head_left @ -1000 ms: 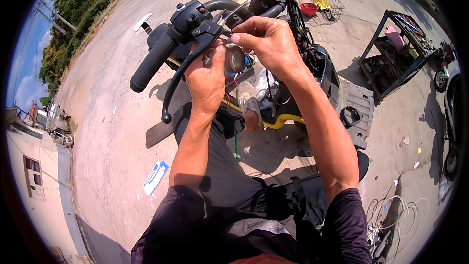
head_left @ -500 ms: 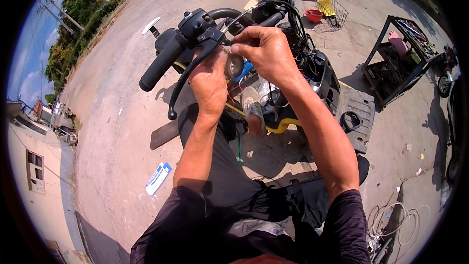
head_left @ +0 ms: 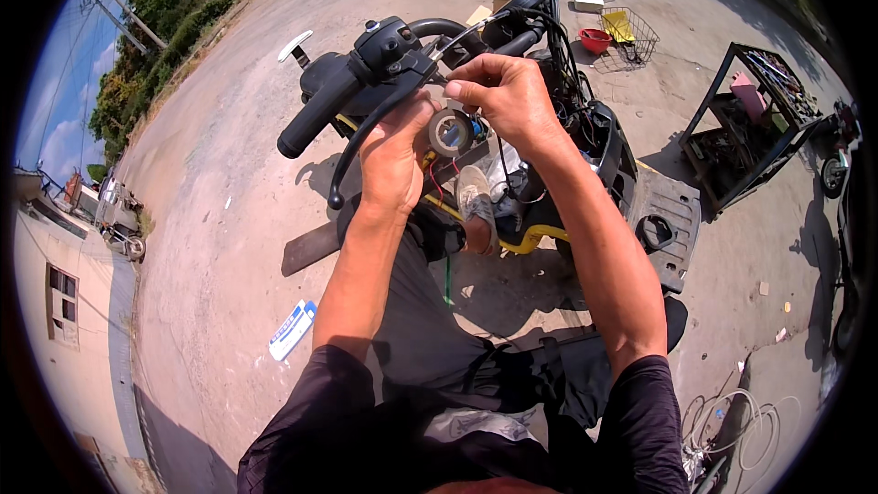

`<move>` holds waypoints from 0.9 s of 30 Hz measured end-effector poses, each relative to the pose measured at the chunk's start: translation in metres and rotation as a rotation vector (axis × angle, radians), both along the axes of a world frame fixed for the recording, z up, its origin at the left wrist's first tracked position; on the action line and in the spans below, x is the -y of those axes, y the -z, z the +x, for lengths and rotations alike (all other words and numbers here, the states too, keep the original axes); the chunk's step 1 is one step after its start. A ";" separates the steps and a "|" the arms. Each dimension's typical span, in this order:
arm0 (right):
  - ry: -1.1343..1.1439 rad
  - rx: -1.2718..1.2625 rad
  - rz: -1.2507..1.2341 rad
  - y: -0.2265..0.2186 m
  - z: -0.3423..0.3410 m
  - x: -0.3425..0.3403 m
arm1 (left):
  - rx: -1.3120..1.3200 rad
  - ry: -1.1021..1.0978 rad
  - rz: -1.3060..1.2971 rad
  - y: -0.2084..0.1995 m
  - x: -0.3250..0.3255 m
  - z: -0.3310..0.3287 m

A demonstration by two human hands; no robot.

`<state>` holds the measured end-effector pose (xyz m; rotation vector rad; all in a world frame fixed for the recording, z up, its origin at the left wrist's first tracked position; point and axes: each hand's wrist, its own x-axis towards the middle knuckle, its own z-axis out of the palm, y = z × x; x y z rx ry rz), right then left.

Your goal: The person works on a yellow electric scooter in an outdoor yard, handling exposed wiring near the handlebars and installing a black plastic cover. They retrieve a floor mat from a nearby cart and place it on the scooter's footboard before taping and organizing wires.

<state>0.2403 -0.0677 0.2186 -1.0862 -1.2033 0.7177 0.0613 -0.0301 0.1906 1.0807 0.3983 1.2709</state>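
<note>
My left hand (head_left: 395, 163) is closed just under the brake lever (head_left: 355, 142) of a handlebar, its fingertips partly hidden. A round roll of tape (head_left: 438, 138) with an open centre rests against its fingers, apparently held there. My right hand (head_left: 514, 108) is beside it with thumb and forefinger pinched together close to the lever's pivot. What lies in that pinch is too small to make out. The black rubber grip (head_left: 318, 112) and the switch housing (head_left: 377, 50) are to the left and above my hands.
Loose cables and the opened black body of the vehicle (head_left: 611, 151) lie right of my hands. Farther right stands a metal tool rack (head_left: 718, 174). A red bowl (head_left: 594, 40) and a wire basket (head_left: 643, 48) sit on the ground beyond. A blue-and-white package (head_left: 293, 329) lies at left.
The tape roll has turned so its round face and hole show more fully. My right hand has shifted slightly right and down. The whole view has moved a little.
</note>
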 end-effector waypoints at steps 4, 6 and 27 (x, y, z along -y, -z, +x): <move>-0.053 -0.110 -0.006 0.009 -0.004 -0.002 | 0.012 0.131 -0.108 -0.012 0.007 -0.005; -0.071 -0.146 0.002 0.014 -0.003 -0.003 | 0.011 0.174 -0.132 -0.017 0.012 -0.005; 0.172 0.126 0.204 0.024 -0.011 -0.008 | -0.811 -0.942 1.085 -0.001 -0.001 0.021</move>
